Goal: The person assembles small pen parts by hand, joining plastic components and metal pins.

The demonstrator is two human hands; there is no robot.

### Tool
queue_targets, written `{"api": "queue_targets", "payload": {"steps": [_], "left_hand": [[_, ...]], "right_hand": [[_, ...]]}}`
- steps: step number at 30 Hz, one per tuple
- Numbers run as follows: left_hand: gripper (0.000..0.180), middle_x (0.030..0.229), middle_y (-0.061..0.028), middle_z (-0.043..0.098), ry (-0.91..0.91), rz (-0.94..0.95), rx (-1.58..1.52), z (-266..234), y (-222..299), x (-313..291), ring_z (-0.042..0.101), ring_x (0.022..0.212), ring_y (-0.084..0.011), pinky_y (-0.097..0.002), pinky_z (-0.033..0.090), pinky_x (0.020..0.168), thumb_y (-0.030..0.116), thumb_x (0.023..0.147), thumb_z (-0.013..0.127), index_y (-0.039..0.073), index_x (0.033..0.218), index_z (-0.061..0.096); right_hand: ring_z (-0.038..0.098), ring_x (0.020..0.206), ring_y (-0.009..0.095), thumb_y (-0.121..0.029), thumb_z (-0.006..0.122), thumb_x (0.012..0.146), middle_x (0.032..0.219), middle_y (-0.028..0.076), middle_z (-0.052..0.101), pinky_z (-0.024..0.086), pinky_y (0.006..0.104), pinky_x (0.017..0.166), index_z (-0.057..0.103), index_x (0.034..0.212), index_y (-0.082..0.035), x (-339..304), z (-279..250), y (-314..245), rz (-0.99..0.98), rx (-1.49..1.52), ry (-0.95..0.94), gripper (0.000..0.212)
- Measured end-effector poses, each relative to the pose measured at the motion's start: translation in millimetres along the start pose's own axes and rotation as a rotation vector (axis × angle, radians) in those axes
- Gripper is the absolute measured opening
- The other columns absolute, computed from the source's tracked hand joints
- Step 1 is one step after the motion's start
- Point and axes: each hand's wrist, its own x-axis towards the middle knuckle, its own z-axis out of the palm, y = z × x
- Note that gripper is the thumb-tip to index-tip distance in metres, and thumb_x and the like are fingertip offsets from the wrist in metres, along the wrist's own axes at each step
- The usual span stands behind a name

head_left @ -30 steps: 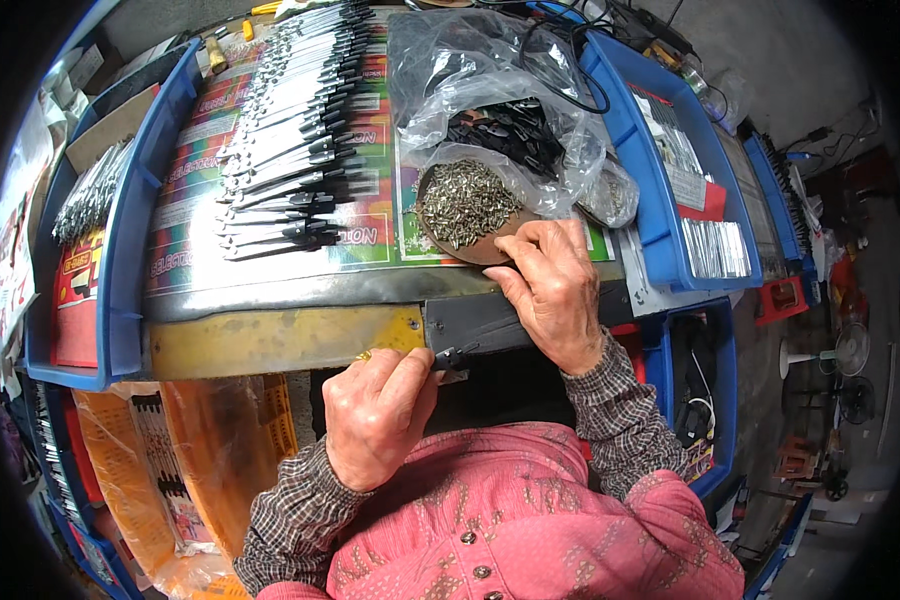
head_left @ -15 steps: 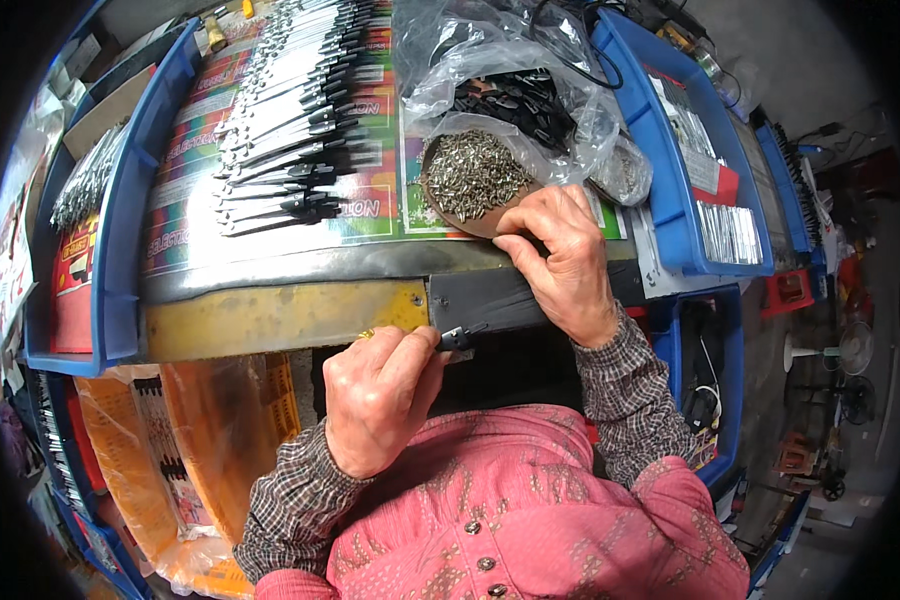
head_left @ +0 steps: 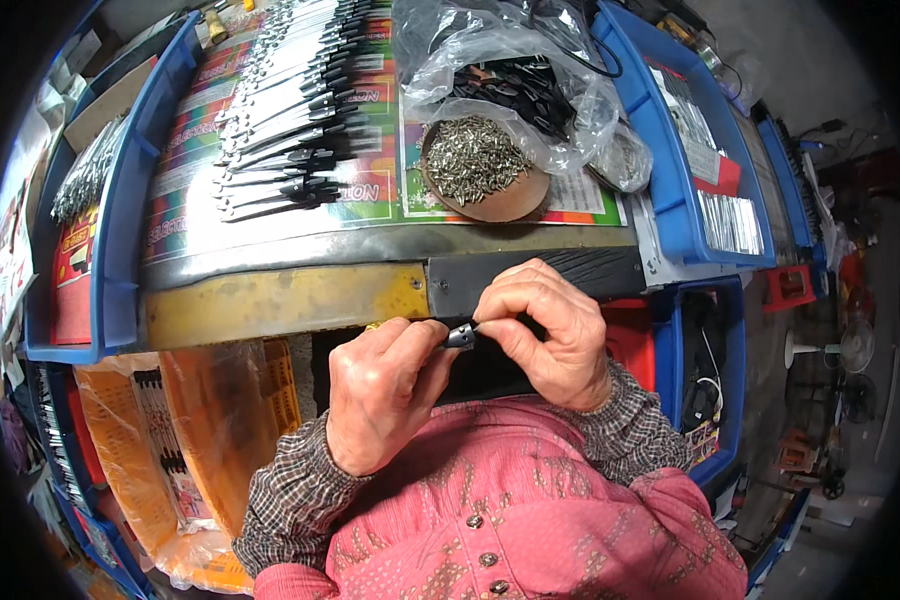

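Now the dark piece, pinched by the left hand, sits between both hands, since the right hand has left the brown dish beyond it and brought pinched-together fingertips to the piece's end, joining in, their grip too small to read.

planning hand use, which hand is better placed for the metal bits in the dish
Probably the right hand: it is nearer the brown dish of metal bits, while the left hand grips a dark part. I can't tell whether the right holds anything.
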Motion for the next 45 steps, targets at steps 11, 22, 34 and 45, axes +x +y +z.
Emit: {"api": "queue_targets", "payload": {"steps": [11,22,34,45], "left_hand": [[0.018,0.068,-0.0113,0.057,-0.005,0.03,-0.007,-1,8,-2,0.057,0.056,-0.0254,-0.034,0.044,0.051,-0.001,0.074,0.073,0.001,0.089,0.064],[0.024,0.071,-0.0081,0.056,0.03,0.108,0.102,3,6,-6,0.058,0.06,-0.0264,-0.0375,0.047,0.052,0.005,0.071,0.074,0.005,0.092,0.062],[0.023,0.072,-0.0091,0.057,0.04,0.145,0.151,10,4,-7,0.059,0.061,-0.026,-0.0364,0.047,0.054,0.002,0.071,0.073,0.003,0.092,0.063],[0.022,0.071,-0.0073,0.055,0.06,0.182,0.163,17,-2,-9,0.058,0.06,-0.0243,-0.0359,0.047,0.051,0.007,0.071,0.073,0.004,0.091,0.062]], "right_hand": [[0.06,0.082,0.024,0.002,0.072,0.074,0.087,0.008,0.063,0.048,0.0331,0.073,0.061,0.086,-0.004,-11,8,-4,-0.013,0.046,0.012,0.018],[0.063,0.083,0.029,0.001,0.074,0.063,0.091,0.012,0.063,0.055,0.0368,0.069,0.063,0.092,0.0,-22,16,-5,-0.289,-0.319,0.095,0.032],[0.066,0.094,0.029,-0.004,0.069,0.066,0.1,0.014,0.066,0.056,0.0351,0.071,0.068,0.095,0.003,-35,16,0,-0.363,-0.433,0.059,0.03],[0.067,0.088,0.028,0.0,0.071,0.066,0.099,0.014,0.064,0.057,0.0355,0.068,0.067,0.095,0.002,-40,17,6,-0.337,-0.394,0.055,0.03]]}}
